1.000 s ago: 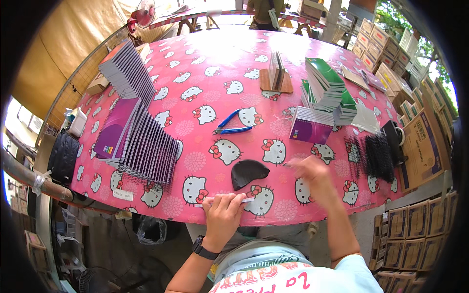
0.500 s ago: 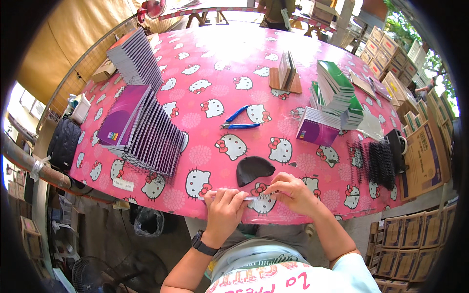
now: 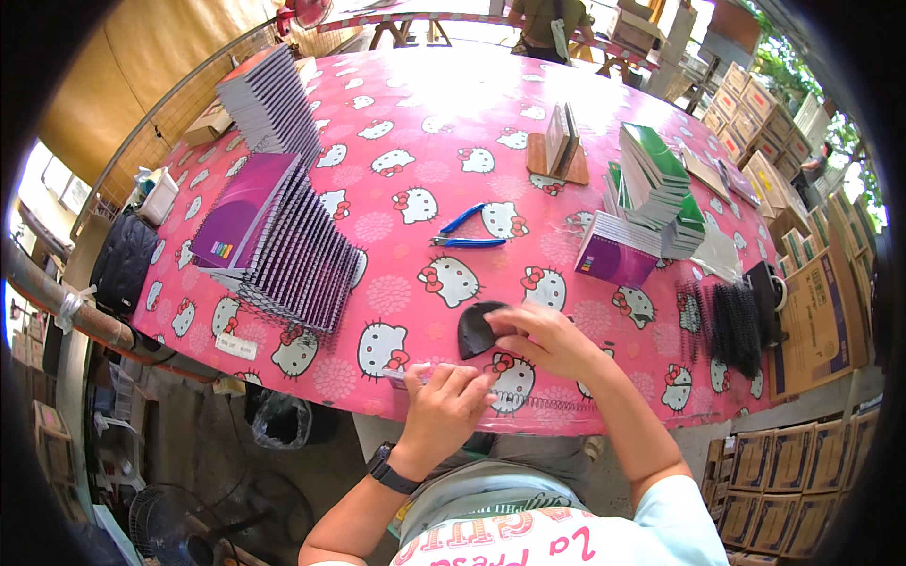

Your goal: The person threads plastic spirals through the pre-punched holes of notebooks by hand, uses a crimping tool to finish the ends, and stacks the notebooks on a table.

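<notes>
My left hand [image 3: 442, 401] is closed at the table's near edge, holding a thin notebook [image 3: 404, 376] seen almost edge-on; the fingers cover most of it. A dark wire coil [image 3: 557, 404] stretches rightward from beside that hand. My right hand [image 3: 540, 335], slightly blurred, has its fingers stretched apart over the right side of a black half-round piece [image 3: 475, 332] lying on the table. Whether the fingertips touch the piece, I cannot tell. Blue-handled cutting pliers [image 3: 472, 242] lie open farther back.
Purple spiral notebooks [image 3: 247, 212] stand in a tall stack at left. Right are green books [image 3: 653, 165], a purple notebook pile [image 3: 615, 250] and black binding coils [image 3: 734, 325]. A wooden stand [image 3: 559, 158] sits farther back on the pink patterned tablecloth [image 3: 387, 292].
My right hand has moved up and left, from beside my left hand to the black half-round piece, its fingers now spread. The coil now shows along the table edge. My left hand has shifted slightly.
</notes>
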Available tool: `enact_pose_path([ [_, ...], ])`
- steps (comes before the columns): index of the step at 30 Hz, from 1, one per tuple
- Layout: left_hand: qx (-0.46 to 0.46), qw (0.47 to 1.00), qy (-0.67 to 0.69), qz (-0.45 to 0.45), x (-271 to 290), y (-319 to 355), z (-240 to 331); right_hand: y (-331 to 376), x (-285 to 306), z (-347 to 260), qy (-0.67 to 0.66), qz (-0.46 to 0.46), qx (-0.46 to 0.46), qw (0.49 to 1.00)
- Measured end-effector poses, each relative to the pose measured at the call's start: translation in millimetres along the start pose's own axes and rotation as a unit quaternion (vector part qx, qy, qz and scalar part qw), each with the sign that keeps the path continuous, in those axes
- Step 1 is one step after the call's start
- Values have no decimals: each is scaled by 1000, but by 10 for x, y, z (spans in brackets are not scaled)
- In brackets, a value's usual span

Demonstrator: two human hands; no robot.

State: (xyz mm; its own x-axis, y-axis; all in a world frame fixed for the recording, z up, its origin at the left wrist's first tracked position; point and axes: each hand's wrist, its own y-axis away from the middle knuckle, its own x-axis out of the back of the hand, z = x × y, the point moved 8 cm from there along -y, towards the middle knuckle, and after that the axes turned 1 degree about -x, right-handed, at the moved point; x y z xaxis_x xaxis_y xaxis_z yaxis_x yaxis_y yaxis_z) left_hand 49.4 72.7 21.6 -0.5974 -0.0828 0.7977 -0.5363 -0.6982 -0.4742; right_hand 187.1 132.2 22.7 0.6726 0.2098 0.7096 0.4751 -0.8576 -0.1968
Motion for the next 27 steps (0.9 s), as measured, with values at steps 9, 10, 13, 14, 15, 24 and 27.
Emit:
enact_pose_path([
  [9, -5, 999, 23, 24, 127, -8, 11, -143, -186, 270, 101, -147, -106, 978],
  [10, -23, 1000, 14, 9, 76, 27, -4, -93, -176, 265, 110, -164, -119, 973],
  [13, -27, 999, 25, -9, 16, 56, -53, -118, -201, 84, 145, -114, -15, 983],
  [14, -16, 999, 35, -4, 55, 30, -42, -130, -203, -11, 157, -77, 44, 984],
  [15, -6, 999, 45, 1, 86, 11, -41, -115, -280, 11, 126, -112, 38, 985],
  [24, -5, 1000, -12, 18, 255, 208, -441, 34, -447, -140, 144, -206, 16, 968],
  [27, -9, 1000, 1, 26, 274, 204, -421, 103, -450, -122, 139, -154, 47, 977],
])
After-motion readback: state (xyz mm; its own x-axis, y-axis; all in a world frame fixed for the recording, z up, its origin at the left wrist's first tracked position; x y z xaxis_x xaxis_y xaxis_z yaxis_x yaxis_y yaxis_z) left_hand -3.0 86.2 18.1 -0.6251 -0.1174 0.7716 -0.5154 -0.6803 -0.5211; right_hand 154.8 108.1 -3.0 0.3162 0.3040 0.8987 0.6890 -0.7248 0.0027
